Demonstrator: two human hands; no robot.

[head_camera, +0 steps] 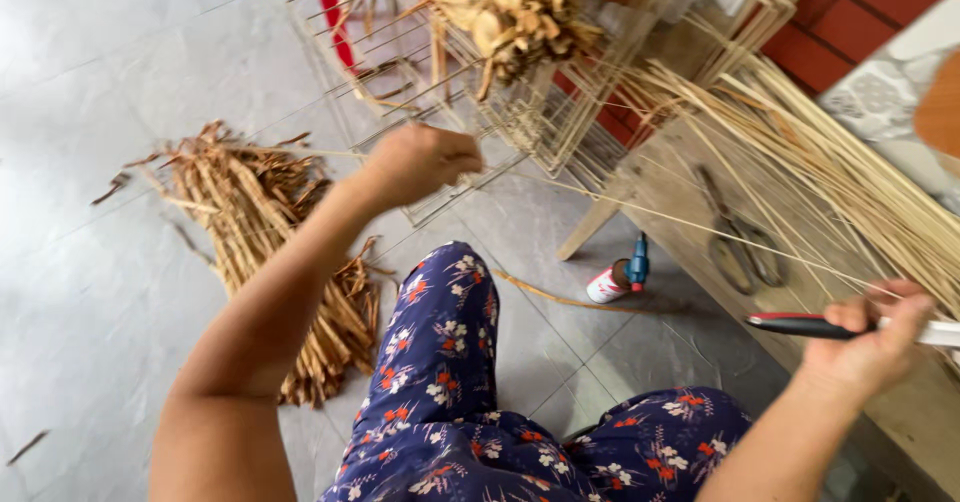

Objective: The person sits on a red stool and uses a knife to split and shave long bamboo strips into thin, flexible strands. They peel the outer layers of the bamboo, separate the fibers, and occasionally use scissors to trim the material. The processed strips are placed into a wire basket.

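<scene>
Leftmost, a heap of flat, dry brown strips [255, 252] lies frayed on the smooth grey tiled floor [90, 162]. Next to it the left hand [420, 162] is raised, fingers clenched around one end of a thin, pale straw-coloured strand [640, 212], which runs taut and straight across toward the right hand. Behind that fist stand wire frames [520, 112], partly woven, with a rough bundle of dried leaves [510, 7] above them. Blue floral trousers [450, 362] cover the knees below. A small white-and-red can with a blue top [618, 280] lies on its side on the floor beside a wooden table [700, 242]. On the table rest dark metal scissors [738, 237] and a long sheaf of stiff pale stalks [850, 172]. Farthest right, the right hand [870, 347] grips a slim tool with a red-and-black handle [800, 324], the strand's other end reaching it.
</scene>
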